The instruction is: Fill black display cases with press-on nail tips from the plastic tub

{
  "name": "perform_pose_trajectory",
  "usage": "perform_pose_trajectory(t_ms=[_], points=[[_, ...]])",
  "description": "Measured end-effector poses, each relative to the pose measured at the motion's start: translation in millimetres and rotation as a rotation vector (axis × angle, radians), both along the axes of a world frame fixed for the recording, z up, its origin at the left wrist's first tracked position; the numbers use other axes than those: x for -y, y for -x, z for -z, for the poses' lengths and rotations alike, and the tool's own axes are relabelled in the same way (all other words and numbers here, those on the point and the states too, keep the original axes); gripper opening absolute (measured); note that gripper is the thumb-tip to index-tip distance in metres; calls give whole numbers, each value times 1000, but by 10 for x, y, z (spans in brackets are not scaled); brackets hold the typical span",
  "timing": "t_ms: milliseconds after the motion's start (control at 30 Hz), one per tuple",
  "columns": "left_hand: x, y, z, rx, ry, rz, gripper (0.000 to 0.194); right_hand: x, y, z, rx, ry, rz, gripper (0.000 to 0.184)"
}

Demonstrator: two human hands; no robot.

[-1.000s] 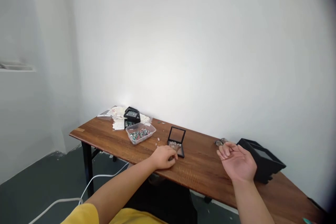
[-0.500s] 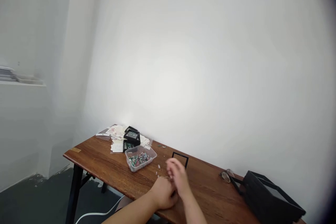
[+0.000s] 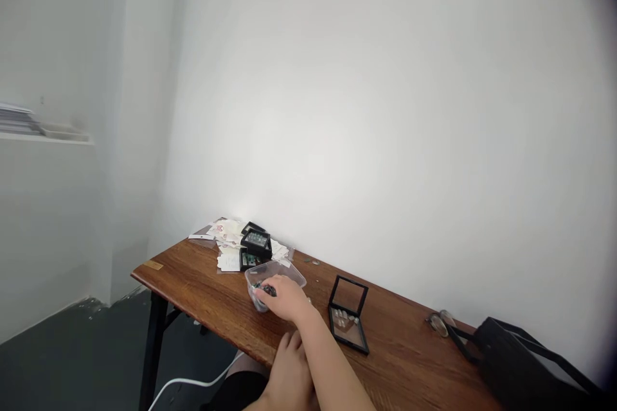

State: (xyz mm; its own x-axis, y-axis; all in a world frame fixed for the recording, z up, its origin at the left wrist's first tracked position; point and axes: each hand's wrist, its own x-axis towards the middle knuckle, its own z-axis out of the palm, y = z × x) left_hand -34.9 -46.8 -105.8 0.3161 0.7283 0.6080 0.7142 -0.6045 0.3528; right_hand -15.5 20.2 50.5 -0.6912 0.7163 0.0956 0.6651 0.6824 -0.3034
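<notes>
My right hand (image 3: 284, 298) reaches over the near rim of a clear plastic tub (image 3: 297, 277) on the left half of the table. Its thumb and fingers are apart and bent down at the small green and dark pieces (image 3: 258, 285) inside. Below it, at the table's front edge, my left hand (image 3: 290, 366) is closed with its fingers curled together. My right forearm covers part of it, and anything inside it is hidden. Right of the hands lies an open black-framed case (image 3: 354, 340), its lid frame raised, with several small clear pieces (image 3: 343, 316) on its see-through panel.
Small black-framed cases (image 3: 256, 241) are piled on white papers (image 3: 228, 261) behind the tub. Glasses (image 3: 438, 324) and a black bag (image 3: 520, 366) lie at the right of the wooden table (image 3: 202, 282). A white cable (image 3: 193, 383) hangs by the front edge.
My right hand has moved left from above my left hand into the tub. The open case, partly covered before, now shows fully. The view has shifted slightly.
</notes>
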Motion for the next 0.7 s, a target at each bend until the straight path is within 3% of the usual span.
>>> perform_pose_trajectory(t_ms=[100,167,267,400,467,567,633,700], points=[[358,224,97,126,-158,-73,18,-20,-91,9,46,24,-73,34],[593,399,56,210,-234,-122,4,-25,-144,33,60,23,-106,30],[817,661,-124,309,-295,-152,15,21,-170,72,32,-11,-100,21],[786,956,-376,540,-480,-260,21,251,-200,-7,-86,-48,-128,8],[688,1056,-506,645,-586,-321,34,428,-269,-122,-156,-44,-180,10],[574,1119,-762,714,-629,-342,76,718,-433,-351,-237,-52,-257,10],[567,1105,-949,688,-539,-254,101,903,-547,-521,-269,-61,-306,14],[616,1067,-1099,651,-432,-130,110,1073,-640,-688,-272,-126,-414,22]])
